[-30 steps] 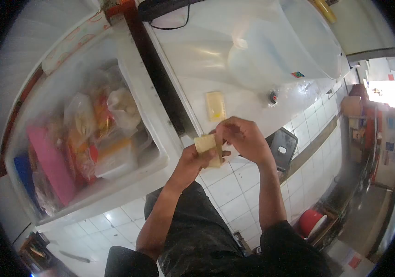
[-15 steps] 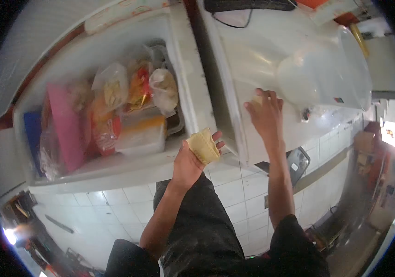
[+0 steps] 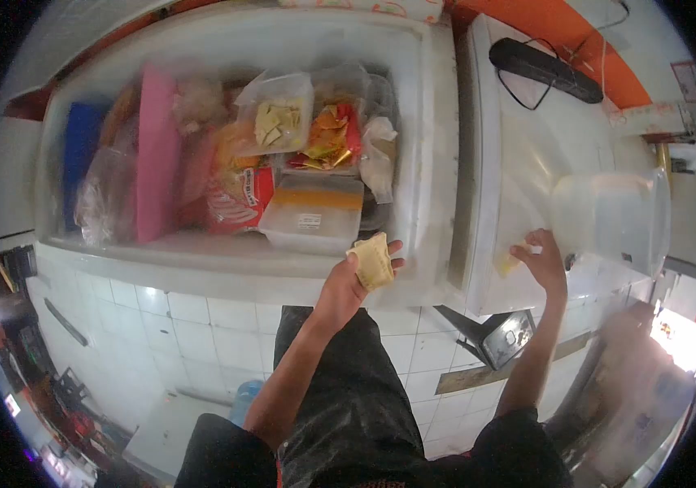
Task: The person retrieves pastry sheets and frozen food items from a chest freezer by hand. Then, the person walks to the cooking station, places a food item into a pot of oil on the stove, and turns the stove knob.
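Across white floor tiles [image 3: 177,333], the view down past my black-clad legs [image 3: 348,382] takes in an open freezer [image 3: 437,163] on the left, its cold interior hazy and packed. Alongside it, on the right, stands a white counter [image 3: 490,286] carrying a clear tub [image 3: 608,203]. A black strip [image 3: 547,71] with a looped cord lies toward the counter's far end.

Inside the freezer, a pink slab [image 3: 157,154] stands upright near a blue slab [image 3: 81,163] at the left. Toward the right sits a clear box [image 3: 314,220] with an orange band across it and a small label; just beyond are a smaller box [image 3: 279,126] of pale pieces, a red bag [image 3: 238,203] with printing, and a knotted white bag [image 3: 378,163].

My left hand [image 3: 344,286] is at the freezer's near rim, thumb on one side and fingers partly closed around a pale yellow block [image 3: 373,262], which is tilted and held off the surface. My right hand [image 3: 545,264] reaches over the counter, fingers curled and somewhat parted, at a second yellow piece [image 3: 507,261]. I cannot tell whether my fingertips touch or grip it, as that patch is blurred.
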`<state>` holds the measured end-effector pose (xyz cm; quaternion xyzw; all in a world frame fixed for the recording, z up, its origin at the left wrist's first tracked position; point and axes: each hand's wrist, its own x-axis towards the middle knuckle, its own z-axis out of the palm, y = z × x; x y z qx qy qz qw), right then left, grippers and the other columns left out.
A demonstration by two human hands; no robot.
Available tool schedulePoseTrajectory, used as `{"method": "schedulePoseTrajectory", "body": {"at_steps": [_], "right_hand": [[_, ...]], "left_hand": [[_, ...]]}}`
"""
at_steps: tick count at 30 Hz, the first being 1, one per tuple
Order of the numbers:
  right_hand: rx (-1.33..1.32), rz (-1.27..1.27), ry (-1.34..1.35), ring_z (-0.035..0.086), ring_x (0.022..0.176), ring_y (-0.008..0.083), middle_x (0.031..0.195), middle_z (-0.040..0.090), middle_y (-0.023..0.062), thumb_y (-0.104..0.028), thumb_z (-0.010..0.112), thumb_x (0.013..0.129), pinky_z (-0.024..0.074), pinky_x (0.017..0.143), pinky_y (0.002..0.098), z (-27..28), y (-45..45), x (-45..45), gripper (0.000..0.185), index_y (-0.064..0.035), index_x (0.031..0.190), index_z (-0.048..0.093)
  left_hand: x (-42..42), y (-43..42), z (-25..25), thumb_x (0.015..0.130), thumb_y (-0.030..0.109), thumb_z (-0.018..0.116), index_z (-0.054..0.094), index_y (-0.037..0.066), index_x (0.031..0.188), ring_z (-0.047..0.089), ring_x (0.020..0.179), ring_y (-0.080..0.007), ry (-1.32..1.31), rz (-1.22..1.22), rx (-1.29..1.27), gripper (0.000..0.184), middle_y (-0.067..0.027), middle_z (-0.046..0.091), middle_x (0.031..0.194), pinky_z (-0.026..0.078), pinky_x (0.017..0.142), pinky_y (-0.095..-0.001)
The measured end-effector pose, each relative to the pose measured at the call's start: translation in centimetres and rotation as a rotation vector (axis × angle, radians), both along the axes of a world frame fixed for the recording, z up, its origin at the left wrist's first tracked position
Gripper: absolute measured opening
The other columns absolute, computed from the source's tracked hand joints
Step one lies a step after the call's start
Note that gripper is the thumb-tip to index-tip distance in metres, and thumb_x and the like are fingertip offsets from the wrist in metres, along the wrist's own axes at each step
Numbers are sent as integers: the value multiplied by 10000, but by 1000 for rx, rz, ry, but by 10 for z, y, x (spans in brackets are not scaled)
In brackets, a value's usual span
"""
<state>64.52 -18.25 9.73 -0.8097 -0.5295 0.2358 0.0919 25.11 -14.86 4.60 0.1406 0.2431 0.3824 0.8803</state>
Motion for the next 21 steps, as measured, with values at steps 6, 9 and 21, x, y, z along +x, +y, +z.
{"method": "schedulePoseTrajectory", "body": {"at_steps": [6,9,21], "right_hand": [[-102,-136,282,594,807,141,844,632,50,-119,757,797,474,724,280,21,-3,-11,286,-43,985,556],[-4,-259,472,585,807,118,841,604,22,-53,704,826,469,717,251,35,4,-39,278,-56,1045,532],[-78,168,956,626,854,101,903,641,26,-118,742,825,517,717,269,17,81,-220,223,-37,987,612]], "left_hand": [[-27,3,-5,1026,456,290,313,16,1451,486,1279,-315,-36,42,-48,612,-189,438,1432,371,1085,-407],[-36,7,-10,1031,468,267,318,16,1450,488,1276,-320,-58,55,-32,618,-187,436,1433,375,1081,-404],[-29,10,-13,1012,546,240,323,40,1454,478,1283,-292,-170,59,-69,677,-164,446,1428,358,1095,-394]]}}
